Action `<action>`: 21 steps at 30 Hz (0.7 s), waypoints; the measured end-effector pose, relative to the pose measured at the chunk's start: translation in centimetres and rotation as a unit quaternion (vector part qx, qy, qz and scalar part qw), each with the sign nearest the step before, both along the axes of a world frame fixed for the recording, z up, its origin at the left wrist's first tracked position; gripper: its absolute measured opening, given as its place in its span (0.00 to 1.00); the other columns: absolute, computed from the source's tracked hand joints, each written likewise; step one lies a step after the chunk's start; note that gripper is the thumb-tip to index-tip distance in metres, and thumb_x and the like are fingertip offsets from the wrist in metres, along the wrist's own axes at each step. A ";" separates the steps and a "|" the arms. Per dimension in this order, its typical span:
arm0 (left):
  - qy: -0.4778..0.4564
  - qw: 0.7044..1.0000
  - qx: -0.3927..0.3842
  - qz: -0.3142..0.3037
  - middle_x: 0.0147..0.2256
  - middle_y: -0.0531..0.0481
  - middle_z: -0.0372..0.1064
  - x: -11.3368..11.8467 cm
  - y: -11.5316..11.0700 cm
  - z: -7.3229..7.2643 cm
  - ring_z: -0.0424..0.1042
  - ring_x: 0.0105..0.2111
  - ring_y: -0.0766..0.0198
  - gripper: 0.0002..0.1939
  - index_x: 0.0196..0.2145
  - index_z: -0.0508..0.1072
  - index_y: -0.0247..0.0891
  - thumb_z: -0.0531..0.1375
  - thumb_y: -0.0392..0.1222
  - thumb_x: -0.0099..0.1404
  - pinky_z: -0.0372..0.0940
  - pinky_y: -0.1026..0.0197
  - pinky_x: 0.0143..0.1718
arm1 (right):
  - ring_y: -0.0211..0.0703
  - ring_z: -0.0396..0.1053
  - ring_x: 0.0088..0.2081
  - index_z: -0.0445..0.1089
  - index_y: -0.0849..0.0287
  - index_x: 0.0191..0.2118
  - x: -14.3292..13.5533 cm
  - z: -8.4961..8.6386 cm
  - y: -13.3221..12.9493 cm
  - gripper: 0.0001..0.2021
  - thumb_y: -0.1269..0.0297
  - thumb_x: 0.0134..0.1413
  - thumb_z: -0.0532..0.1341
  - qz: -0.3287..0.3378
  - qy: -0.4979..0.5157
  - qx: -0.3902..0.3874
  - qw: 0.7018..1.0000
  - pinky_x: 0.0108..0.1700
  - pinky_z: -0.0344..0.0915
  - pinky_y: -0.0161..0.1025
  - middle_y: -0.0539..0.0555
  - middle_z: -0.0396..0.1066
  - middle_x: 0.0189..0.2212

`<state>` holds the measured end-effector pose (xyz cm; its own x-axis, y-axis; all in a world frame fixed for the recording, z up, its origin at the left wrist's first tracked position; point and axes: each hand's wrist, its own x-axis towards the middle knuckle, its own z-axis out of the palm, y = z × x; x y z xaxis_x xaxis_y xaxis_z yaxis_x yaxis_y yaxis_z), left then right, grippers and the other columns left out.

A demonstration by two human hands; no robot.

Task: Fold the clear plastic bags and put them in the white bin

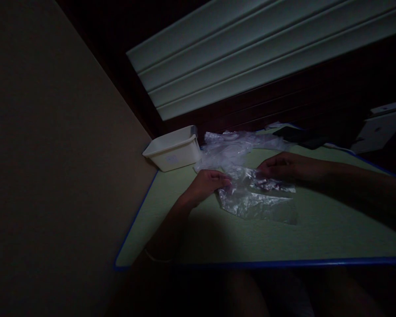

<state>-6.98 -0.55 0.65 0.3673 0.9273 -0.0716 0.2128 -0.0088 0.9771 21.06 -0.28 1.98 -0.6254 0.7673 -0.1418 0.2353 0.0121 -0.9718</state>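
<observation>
A crinkled clear plastic bag [247, 204] lies over the light green tabletop [336, 229] in front of me. My left hand [207, 185] pinches its left edge between thumb and fingers. At its upper right, my right hand [277, 166] is closed on the same plastic, fingers curled. Just beyond the hands, more loose clear plastic bags [231, 147] are heaped, and they overlap the one I hold. The dim light hides the finer folds.
A white plastic bin [173, 152] stands at the table's back left corner, beside the wall [69, 154]. Toward the back right lies a dark flat item [300, 135]. A white box [381, 130] is beyond the right edge. Blue trim [267, 264] borders the table.
</observation>
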 end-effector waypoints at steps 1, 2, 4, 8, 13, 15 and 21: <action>0.008 1.000 -0.009 -0.021 0.32 0.45 0.77 0.1 -0.1 0.3 0.73 0.30 0.66 0.13 0.35 0.80 0.33 0.70 0.42 0.52 0.66 0.62 0.36 | 0.42 0.71 0.32 0.75 0.61 0.39 -0.1 0.2 -0.2 0.19 0.49 0.53 0.63 0.006 0.014 -0.018 1.000 0.35 0.64 0.38 0.56 0.76 0.34; 0.020 0.999 -0.016 -0.041 0.31 0.45 0.77 0.1 -0.2 0.6 0.73 0.29 0.66 0.13 0.35 0.80 0.33 0.70 0.42 0.52 0.66 0.62 0.35 | 0.43 0.72 0.33 0.75 0.62 0.41 -0.3 0.3 -0.3 0.20 0.49 0.52 0.64 0.015 0.023 -0.034 0.999 0.36 0.65 0.39 0.57 0.76 0.35; 0.045 0.996 -0.015 -0.077 0.30 0.45 0.77 0.4 -0.4 1.4 0.72 0.28 0.66 0.13 0.34 0.80 0.33 0.69 0.42 0.52 0.65 0.62 0.34 | 0.44 0.72 0.34 0.75 0.63 0.41 -0.6 0.6 -0.6 0.21 0.48 0.52 0.64 0.033 0.027 -0.052 0.998 0.36 0.65 0.39 0.58 0.76 0.36; 0.069 0.988 -0.005 -0.137 0.30 0.45 0.76 0.9 -0.3 3.1 0.72 0.28 0.66 0.11 0.33 0.80 0.34 0.68 0.42 0.52 0.65 0.62 0.34 | 0.39 0.69 0.29 0.76 0.62 0.38 -1.3 0.8 -1.1 0.20 0.48 0.54 0.62 0.069 0.016 -0.044 0.997 0.33 0.63 0.37 0.55 0.75 0.32; 0.170 0.955 -0.009 -0.243 0.30 0.48 0.76 2.4 1.3 4.4 0.71 0.29 0.66 0.11 0.35 0.80 0.33 0.68 0.39 0.52 0.64 0.63 0.34 | 0.37 0.68 0.28 0.76 0.64 0.35 -1.8 0.6 -1.2 0.18 0.50 0.51 0.65 0.109 0.027 -0.032 0.993 0.33 0.62 0.36 0.53 0.74 0.28; 0.190 0.946 -0.014 -0.261 0.30 0.49 0.76 3.3 1.9 4.6 0.71 0.29 0.66 0.11 0.35 0.79 0.33 0.68 0.38 0.52 0.63 0.64 0.34 | 0.37 0.68 0.27 0.76 0.63 0.33 -1.8 0.2 -1.0 0.17 0.51 0.48 0.67 0.112 -0.002 -0.019 0.994 0.33 0.62 0.36 0.52 0.74 0.26; 0.125 0.974 0.015 -0.186 0.31 0.49 0.74 3.2 2.3 3.6 0.68 0.28 0.69 0.11 0.35 0.78 0.34 0.66 0.44 0.56 0.61 0.64 0.32 | 0.37 0.67 0.25 0.76 0.60 0.30 -1.5 -1.1 -0.3 0.16 0.49 0.47 0.67 0.017 -0.019 0.004 1.000 0.29 0.62 0.36 0.52 0.74 0.25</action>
<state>-3.75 1.73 4.26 0.6535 0.7359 -0.1771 0.4202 -0.1580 0.8936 19.54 -0.58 0.92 -0.6452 0.7473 -0.1591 0.2708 0.0290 -0.9622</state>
